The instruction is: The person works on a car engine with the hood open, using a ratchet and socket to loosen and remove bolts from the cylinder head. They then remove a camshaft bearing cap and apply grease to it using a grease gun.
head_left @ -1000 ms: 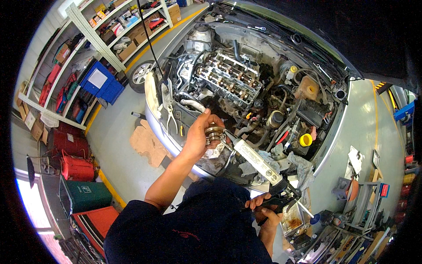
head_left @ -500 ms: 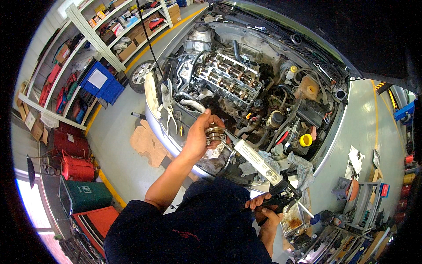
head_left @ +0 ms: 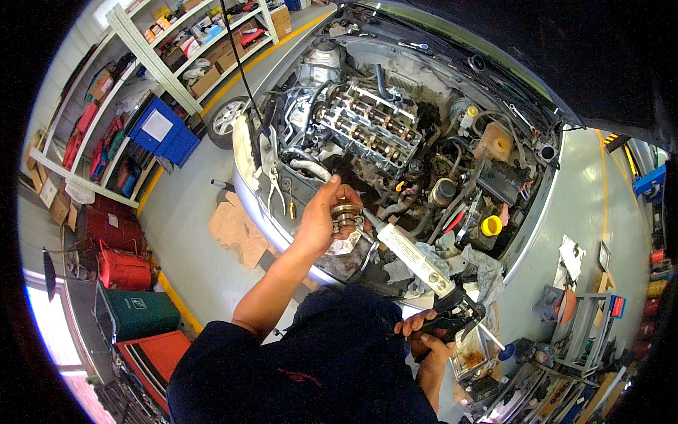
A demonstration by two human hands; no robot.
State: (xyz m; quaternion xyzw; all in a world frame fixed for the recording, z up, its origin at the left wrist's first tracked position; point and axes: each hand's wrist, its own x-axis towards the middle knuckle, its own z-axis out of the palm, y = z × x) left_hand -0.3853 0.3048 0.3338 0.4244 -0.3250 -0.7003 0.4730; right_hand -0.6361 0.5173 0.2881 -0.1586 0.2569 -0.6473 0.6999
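My left hand (head_left: 319,220) is closed around a round, flanged metal part (head_left: 345,214), holding it up over the front of the open engine bay. Gripped in my right hand (head_left: 428,340) is the black handle of a caulking gun (head_left: 459,312), low on the right by my body. Its white sealant cartridge (head_left: 415,258) slants up to the left, and the nozzle end (head_left: 372,219) meets or nearly meets the part's right side. Whether any sealant is on the part is too small to tell. Fingers partly hide the part.
An engine with exposed camshafts (head_left: 374,127) lies beyond my hands. Pliers (head_left: 274,189) rest on the left front edge. A yellow cup (head_left: 491,225) and grey rags (head_left: 484,265) are at the right. The raised hood (head_left: 565,56) overhangs the far right; a thin prop rod (head_left: 239,60) stands left.
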